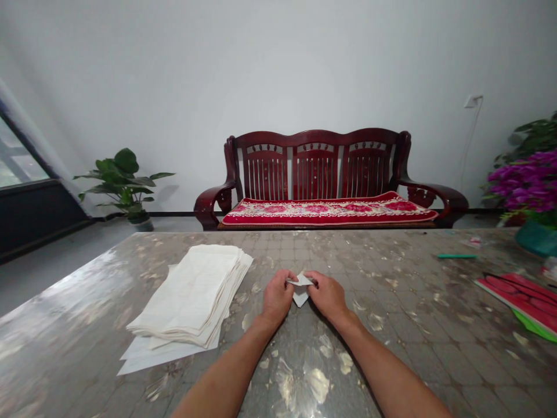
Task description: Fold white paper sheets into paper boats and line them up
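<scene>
A small piece of folded white paper (300,297) is held between my two hands near the middle of the table. My left hand (278,295) pinches its left side, and my right hand (326,295) pinches its right side. The paper has a pointed lower end and a raised peak between the hands. Both sets of fingertips are partly hidden behind the thumbs and the paper. To the left of my left hand lies a stack of white paper sheets (191,290), with uneven edges.
The patterned table (391,360) bears a green pen (456,256), a red booklet (522,299) with dark glasses on it, and a pot of purple flowers (528,183) at the right. Beyond stand a wooden bench (315,139) and a leafy plant (126,180).
</scene>
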Demonstrator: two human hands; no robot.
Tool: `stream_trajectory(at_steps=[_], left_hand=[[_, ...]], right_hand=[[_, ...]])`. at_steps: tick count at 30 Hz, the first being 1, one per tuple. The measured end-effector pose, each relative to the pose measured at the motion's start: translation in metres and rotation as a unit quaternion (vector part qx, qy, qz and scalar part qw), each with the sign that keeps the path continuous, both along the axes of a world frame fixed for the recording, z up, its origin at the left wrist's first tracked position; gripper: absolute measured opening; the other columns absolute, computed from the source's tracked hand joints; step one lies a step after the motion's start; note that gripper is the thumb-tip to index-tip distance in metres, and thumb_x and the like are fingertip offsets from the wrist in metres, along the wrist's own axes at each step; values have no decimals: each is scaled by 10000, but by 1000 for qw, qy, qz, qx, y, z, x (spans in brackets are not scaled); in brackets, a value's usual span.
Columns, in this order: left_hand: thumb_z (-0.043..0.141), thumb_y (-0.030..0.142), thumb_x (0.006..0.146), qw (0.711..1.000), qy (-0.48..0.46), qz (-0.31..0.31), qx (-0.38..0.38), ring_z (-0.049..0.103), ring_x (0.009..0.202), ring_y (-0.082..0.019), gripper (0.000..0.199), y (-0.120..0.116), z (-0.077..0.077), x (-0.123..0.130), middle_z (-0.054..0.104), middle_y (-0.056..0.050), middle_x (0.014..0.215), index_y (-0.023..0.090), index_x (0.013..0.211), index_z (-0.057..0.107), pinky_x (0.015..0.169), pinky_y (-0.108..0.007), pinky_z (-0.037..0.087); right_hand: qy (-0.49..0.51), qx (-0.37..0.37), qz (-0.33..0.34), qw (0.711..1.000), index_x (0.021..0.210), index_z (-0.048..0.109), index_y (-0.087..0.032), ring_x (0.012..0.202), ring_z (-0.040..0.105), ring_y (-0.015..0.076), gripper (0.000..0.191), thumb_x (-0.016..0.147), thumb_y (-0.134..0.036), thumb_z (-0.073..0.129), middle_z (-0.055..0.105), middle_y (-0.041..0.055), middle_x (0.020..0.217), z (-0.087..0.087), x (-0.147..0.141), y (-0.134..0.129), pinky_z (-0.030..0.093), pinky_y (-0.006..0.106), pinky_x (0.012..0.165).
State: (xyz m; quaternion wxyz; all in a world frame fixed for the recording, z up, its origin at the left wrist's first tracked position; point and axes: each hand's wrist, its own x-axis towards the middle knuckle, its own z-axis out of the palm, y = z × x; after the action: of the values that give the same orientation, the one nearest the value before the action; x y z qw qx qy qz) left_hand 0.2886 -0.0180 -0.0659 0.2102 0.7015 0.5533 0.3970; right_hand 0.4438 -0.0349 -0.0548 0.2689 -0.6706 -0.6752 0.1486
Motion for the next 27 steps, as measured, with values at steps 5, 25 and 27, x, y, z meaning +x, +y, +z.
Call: stream_trajectory(at_steps=[5,25,27], left_hand=[[465,-5,732,999,33,-27,3,591,808,-134,285,2,-4,-7,652,9,838,193,837,642,774,-236,430],[543,59,722,992,-103,-42,-54,671,851,-168,317,2,-2,-3,739,-37,924,178,973,697,815,-291,504],[553,79,720,980,-185,-50,-48,678,815,-160,286,0,-1,2,742,-37,895,168,958,684,786,-279,516]], right_hand=[[-3,45,46,998,1021,730,-290,916,631,161,328,809,-148,524,700,6,995,-3,6,1,401,229,725],[214,95,40,971,1148,694,-176,911,669,223,426,749,-216,551,730,87,1044,-19,3,4,503,342,856],[252,87,44,963,1129,701,-182,914,680,226,413,750,-233,546,742,78,1023,-17,-2,2,506,335,850]])
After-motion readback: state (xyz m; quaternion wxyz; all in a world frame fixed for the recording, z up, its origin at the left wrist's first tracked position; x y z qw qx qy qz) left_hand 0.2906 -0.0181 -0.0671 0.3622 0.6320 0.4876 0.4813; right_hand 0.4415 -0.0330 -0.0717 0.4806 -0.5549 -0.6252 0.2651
